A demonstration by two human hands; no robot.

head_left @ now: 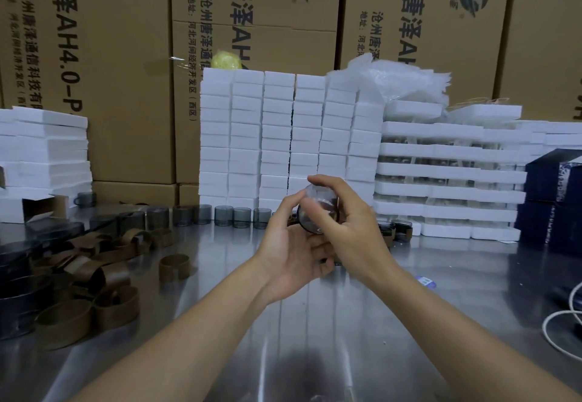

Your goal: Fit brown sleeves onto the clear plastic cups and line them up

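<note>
Above the middle of the steel table, both hands hold one clear plastic cup (315, 209), its base turned toward me. My left hand (293, 253) cups it from below and the left. My right hand (349, 228) curls over its top and right side, where a dark brown sleeve edge shows. A row of bare smoky clear cups (226, 215) stands along the back. A pile of brown sleeves (94, 269) lies at the left, with one loose sleeve (174, 266) nearer the middle. Two sleeved cups (396, 231) stand behind my right hand.
White foam blocks (283, 137) are stacked against cardboard cartons (126, 55) at the back. More foam trays (450, 174) rise at the right beside dark blue boxes (551, 187). A white cable (563, 332) loops at the right edge. Dark rings (15, 278) sit far left.
</note>
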